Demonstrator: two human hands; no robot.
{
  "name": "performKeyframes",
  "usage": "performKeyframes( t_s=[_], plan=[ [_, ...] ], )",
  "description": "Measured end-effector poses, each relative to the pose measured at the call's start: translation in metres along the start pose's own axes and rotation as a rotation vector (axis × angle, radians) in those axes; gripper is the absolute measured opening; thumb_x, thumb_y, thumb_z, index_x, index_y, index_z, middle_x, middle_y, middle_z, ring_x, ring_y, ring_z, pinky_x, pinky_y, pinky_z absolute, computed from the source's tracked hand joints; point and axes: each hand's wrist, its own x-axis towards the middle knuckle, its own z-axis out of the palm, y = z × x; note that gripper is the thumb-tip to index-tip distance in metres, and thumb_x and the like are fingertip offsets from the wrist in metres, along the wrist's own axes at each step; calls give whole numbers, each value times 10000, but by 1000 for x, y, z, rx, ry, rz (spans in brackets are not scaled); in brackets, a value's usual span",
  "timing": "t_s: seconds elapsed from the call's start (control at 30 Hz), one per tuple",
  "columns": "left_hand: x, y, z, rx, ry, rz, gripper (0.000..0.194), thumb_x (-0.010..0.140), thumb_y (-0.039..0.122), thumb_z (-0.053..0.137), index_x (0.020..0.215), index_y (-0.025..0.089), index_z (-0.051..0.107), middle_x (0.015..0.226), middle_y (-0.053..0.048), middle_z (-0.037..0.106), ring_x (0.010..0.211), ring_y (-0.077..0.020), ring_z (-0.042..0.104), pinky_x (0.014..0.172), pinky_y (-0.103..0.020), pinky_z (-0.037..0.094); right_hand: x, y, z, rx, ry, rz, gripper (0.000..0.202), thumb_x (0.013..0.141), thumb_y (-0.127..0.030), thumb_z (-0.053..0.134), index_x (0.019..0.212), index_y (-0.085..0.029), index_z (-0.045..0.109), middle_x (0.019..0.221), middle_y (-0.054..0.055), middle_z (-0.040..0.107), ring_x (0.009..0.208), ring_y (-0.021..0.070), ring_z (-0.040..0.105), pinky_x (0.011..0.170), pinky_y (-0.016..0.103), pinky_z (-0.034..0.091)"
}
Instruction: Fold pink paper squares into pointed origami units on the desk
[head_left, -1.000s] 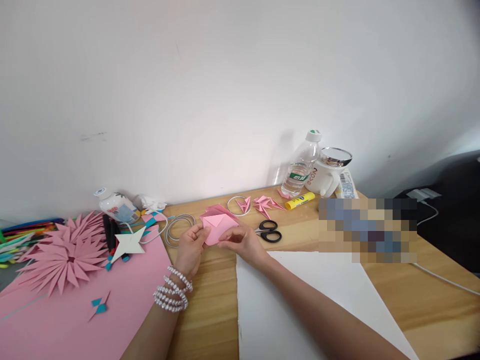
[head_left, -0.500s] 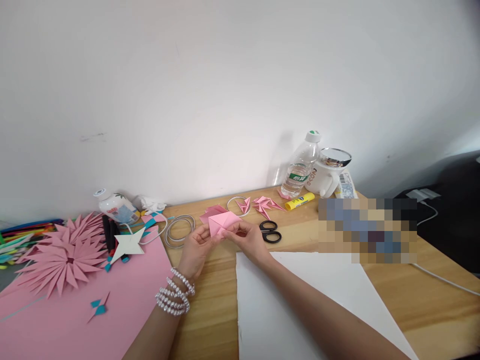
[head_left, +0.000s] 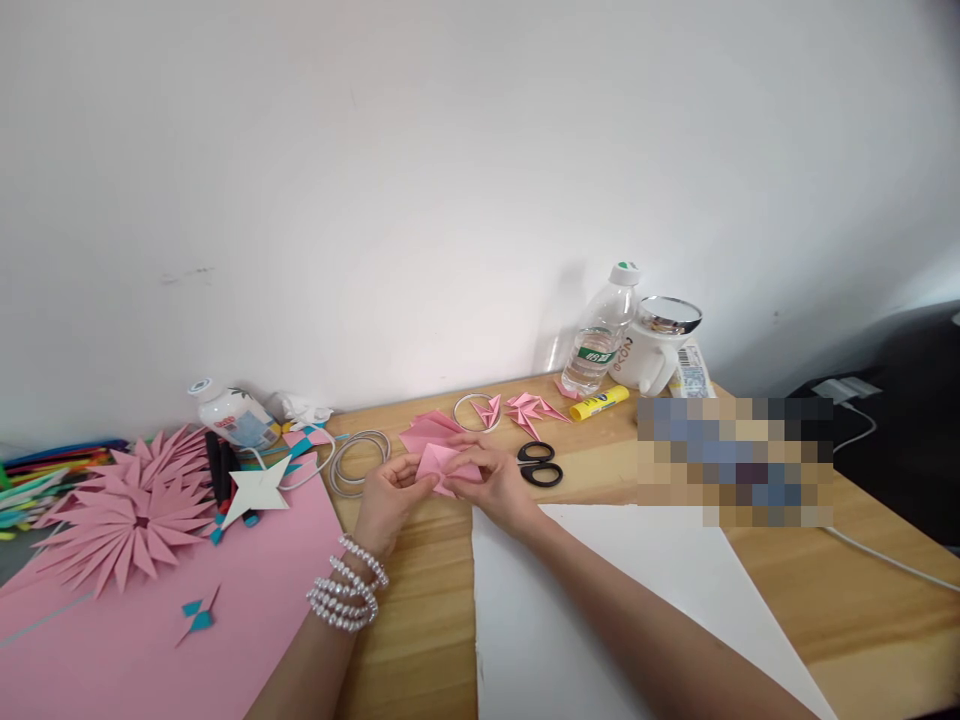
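Observation:
Between my two hands is a small piece of folded pink paper (head_left: 435,462) with crease lines across it. My left hand (head_left: 394,495) pinches its left edge between thumb and fingers; a beaded bracelet circles that wrist. On the paper's right side, my right hand (head_left: 491,485) grips it, thumb pressed on the lower front. Just behind lies more pink paper (head_left: 427,428). Black-handled scissors (head_left: 541,465) rest right of my right hand, their blades partly hidden. Folded pink paper pieces (head_left: 529,408) lie farther back, near a yellow glue stick (head_left: 600,403).
At left, pink pleated paper rosettes (head_left: 135,535) and a pale paper star (head_left: 259,490) lie on a pink sheet (head_left: 277,610). A coiled cable (head_left: 360,462) is beside my left hand. A white board (head_left: 585,620) lies under my right forearm. Behind stand a water bottle (head_left: 600,335) and mug (head_left: 645,355).
The folded pink paper has tipped down flatter and sits slightly lower, showing more of the pink paper behind. My right fingers have shifted over its upper right edge.

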Motion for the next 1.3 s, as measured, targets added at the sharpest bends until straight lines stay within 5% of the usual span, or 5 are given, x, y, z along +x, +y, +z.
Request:
performKeyframes(
  t_s=[0.13, 0.3, 1.3],
  plan=[
    [1, -1, 0, -43, 96, 8, 388, 494, 160, 751, 866, 123, 648, 806, -65, 701, 726, -173, 634, 669, -259, 504, -1, -1, 1, 45, -36, 89, 211, 627, -228, 655, 837, -204, 663, 856, 42, 646, 816, 197, 581, 738, 308, 446],
    [0, -2, 2, -210, 58, -57, 304, 535, 189, 739, 815, 106, 658, 745, -71, 700, 681, -170, 638, 687, -294, 514, 1, -5, -1, 29, 26, 169, 238, 600, -224, 656, 835, -186, 654, 855, 41, 648, 825, 210, 579, 741, 314, 445],
    [-1, -5, 4, -214, 122, -106, 229, 462, 226, 773, 614, 108, 649, 599, -29, 668, 559, -150, 621, 578, -275, 533, 0, -4, 1, 27, -9, 187, 200, 607, -152, 596, 795, -169, 662, 810, 24, 656, 753, 184, 583, 668, 268, 451]
  ],
)
